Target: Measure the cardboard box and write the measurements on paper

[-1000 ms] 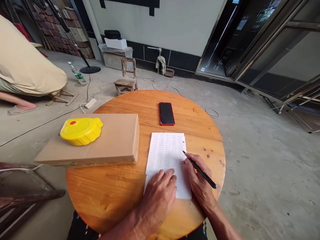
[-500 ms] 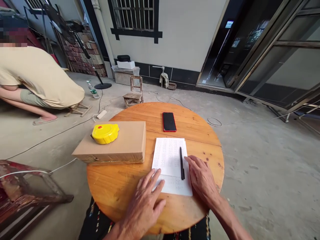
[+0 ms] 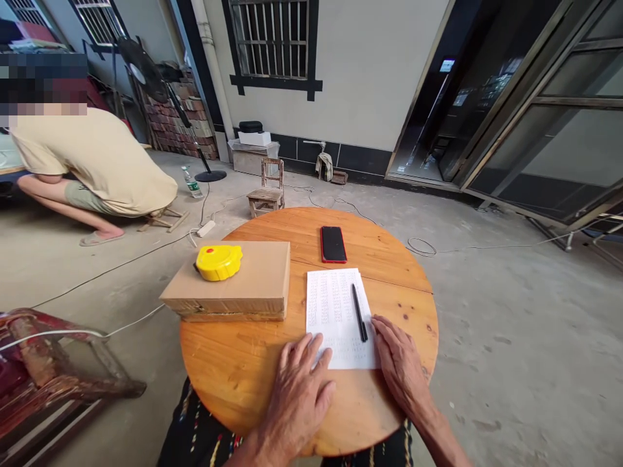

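Observation:
Printed white paper sheets (image 3: 333, 301) lie on the round wooden table (image 3: 233, 370). A black pen (image 3: 359, 312) rests on them, slanting along their right side. My left hand (image 3: 304, 386) lies flat with fingers spread, its fingertips on the lower left edge of the paper. At the right edge of the sheets rests my right hand (image 3: 400, 360), palm down, fingers loosely bent and close together, beside the pen and apart from it. Neither hand holds anything that I can see.
A cardboard box (image 3: 231, 285) with a yellow tape measure (image 3: 219, 263) on top stands at the table's left. Beyond the paper lies a phone (image 3: 333, 244) with a red edge. A person (image 3: 102, 162) crouches on a low stool at far left. A small wooden chair (image 3: 267, 188) stands behind the table.
The paper has straightened at its bottom, its sheets lying more evenly. The pen slants more. My right hand's index finger has drawn back from near the pen. The view has tilted up slightly.

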Demonstrator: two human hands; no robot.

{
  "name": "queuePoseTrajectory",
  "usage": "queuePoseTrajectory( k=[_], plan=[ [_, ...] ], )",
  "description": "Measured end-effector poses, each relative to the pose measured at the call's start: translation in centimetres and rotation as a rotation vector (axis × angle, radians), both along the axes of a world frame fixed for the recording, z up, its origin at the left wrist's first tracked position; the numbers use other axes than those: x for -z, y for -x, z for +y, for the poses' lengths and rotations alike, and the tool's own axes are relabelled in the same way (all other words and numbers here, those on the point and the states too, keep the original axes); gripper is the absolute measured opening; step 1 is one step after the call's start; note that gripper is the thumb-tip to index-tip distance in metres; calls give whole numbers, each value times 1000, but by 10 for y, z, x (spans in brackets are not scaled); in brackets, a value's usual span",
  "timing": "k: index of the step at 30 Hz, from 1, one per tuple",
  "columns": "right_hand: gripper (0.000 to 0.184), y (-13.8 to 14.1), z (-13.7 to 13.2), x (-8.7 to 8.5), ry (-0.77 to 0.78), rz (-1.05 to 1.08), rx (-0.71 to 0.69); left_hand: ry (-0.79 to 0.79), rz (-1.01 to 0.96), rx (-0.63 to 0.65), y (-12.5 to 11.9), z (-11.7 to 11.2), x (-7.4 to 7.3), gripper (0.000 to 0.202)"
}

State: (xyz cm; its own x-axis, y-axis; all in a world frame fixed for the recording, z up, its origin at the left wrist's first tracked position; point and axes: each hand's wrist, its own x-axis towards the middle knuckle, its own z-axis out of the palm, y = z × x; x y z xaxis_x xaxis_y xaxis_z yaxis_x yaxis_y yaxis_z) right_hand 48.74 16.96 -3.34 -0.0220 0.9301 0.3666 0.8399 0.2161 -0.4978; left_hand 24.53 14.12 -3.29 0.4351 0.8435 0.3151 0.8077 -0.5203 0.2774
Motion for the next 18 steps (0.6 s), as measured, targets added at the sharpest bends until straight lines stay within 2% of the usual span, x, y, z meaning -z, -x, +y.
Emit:
queuePoseTrajectory(
  k=[5, 9, 12, 15, 18],
  plan=[
    [34, -6, -4, 4, -53, 286, 171, -31, -67, 26, 4, 0, 4, 47],
    [33, -8, -7, 1, -93, 302, 201, -51, -161, 1, 5, -3, 3, 48],
    [33, -6, -9, -2, -116, 218, 209, -60, -265, -20, 4, -6, -4, 47],
    [34, 6, -2, -18, -126, 101, 179, -209, -421, 26, 12, -5, -12, 30],
    [32, 38, 10, -53, -131, 87, 97, -430, -582, 57, 42, -7, -23, 20]
  ],
)
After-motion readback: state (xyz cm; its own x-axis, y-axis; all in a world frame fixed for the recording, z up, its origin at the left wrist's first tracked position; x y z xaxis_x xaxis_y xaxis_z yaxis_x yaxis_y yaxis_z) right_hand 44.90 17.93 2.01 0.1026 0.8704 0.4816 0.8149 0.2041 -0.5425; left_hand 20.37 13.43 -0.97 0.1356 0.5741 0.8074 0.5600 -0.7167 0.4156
